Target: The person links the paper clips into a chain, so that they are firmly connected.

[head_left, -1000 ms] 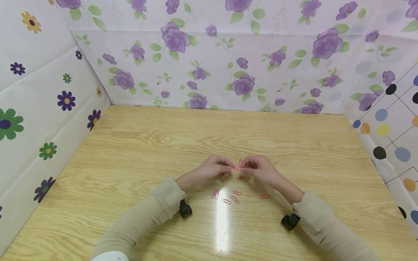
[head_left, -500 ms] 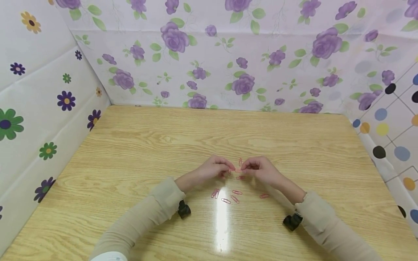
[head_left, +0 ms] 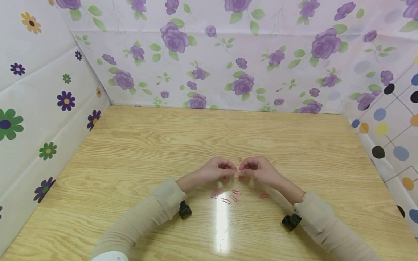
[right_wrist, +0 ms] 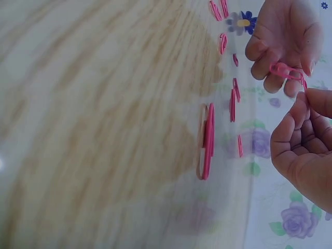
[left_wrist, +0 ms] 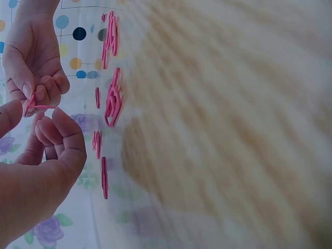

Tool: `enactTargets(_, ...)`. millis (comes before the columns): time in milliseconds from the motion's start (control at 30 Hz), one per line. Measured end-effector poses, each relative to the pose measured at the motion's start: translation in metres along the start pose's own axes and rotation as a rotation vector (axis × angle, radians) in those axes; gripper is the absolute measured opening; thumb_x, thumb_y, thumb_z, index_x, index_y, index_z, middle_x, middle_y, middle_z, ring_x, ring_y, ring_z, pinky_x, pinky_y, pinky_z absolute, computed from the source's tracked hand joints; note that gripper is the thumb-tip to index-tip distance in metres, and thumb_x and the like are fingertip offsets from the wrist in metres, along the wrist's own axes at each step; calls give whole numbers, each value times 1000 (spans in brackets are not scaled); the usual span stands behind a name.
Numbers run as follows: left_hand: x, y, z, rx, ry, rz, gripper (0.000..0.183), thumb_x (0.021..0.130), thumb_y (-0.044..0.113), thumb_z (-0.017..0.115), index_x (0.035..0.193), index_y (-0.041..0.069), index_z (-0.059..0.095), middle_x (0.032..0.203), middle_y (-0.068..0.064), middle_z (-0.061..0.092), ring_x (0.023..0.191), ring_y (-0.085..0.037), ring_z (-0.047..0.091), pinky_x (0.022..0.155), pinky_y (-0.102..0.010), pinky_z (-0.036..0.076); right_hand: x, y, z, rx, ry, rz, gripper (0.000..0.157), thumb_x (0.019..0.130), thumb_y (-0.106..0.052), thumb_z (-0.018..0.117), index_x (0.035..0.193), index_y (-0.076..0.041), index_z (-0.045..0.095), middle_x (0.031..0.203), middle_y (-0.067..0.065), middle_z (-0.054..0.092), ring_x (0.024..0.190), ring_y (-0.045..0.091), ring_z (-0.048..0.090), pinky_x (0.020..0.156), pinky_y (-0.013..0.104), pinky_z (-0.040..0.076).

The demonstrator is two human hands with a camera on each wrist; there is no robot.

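Near the middle of the table, both hands meet fingertip to fingertip. My left hand [head_left: 218, 169] pinches a pink paper clip [right_wrist: 282, 70], which lies across its fingers in the right wrist view. Between thumb and forefinger, my right hand [head_left: 261, 169] pinches another pink paper clip [right_wrist: 304, 83], seen almost edge-on. The two clips touch or cross at their ends; whether they are linked I cannot tell. In the left wrist view the fingers hide part of the held clips.
Several pink paper clips lie loose on the wooden table [head_left: 163, 145]: one beyond the hands [head_left: 240, 162], one below them [head_left: 240, 178], a group nearer the body [head_left: 225, 201], and one at the right [head_left: 263, 195]. Patterned cloth [head_left: 209, 72] stands behind.
Half a second ago a small gap showed between the fingertips. My left hand has since moved slightly right, closing it. The loose clips lie where they were.
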State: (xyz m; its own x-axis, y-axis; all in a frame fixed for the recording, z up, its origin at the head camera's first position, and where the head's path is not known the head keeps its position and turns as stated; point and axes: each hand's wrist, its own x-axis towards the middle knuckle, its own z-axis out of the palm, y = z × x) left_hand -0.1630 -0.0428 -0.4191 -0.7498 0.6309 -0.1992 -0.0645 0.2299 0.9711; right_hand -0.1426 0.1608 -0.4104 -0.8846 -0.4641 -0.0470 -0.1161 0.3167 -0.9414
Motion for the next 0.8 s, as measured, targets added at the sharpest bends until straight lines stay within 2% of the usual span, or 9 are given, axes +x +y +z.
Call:
enactTargets(167,0,-1,0,14,-26,15,20,88,8,58,100,-7,64,85,-21,60,66,-15,51,61,-25,44,0,-1,0,-7,5,0,7,85,-1,59,87,4,64,83,20,62,74,27,57,67,33,48)
enactTargets(367,-1,1,0,41,-52,-9,21,91,10,54,97,-9,62,90,-23,60,70,-19,53,64,-27,46,0,2,-2,0,2,7,8,86,-2,59,88,4,64,84,21,61,74,26,56,66,32,48)
enactTargets(400,-3,5,0,47,-57,-11,22,91,9,53,97,-10,61,90,-25,60,70,-24,54,64,-31,48,0,2,-2,3,0,8,8,86,-2,59,88,4,64,85,21,61,74,27,56,66,32,48)
enactTargets(600,-4,4,0,276,-8,96,19,91,11,54,88,-4,66,81,-18,63,73,-31,55,63,-26,46,-1,1,-3,-7,6,15,10,86,-3,60,90,6,63,85,20,62,74,24,56,66,30,48)
enactTargets(633,-3,0,-1,312,6,112,18,91,12,55,87,-2,66,80,-15,64,72,-26,56,61,-22,44,-1,2,-4,-15,10,15,11,85,-4,60,90,6,63,85,19,62,74,23,56,67,30,48)
enactTargets(700,-3,1,-2,340,14,127,19,91,12,55,86,-1,67,79,-13,64,71,-25,56,60,-20,43,-2,3,-7,-47,18,11,12,85,-5,61,91,5,64,85,17,62,74,20,56,67,28,47)
enactTargets(800,-5,2,-4,340,14,114,20,91,13,55,86,-2,67,80,-13,64,72,-25,57,61,-20,43,-5,6,-11,-103,21,1,13,86,-8,62,90,4,64,83,12,63,74,19,55,66,26,46)
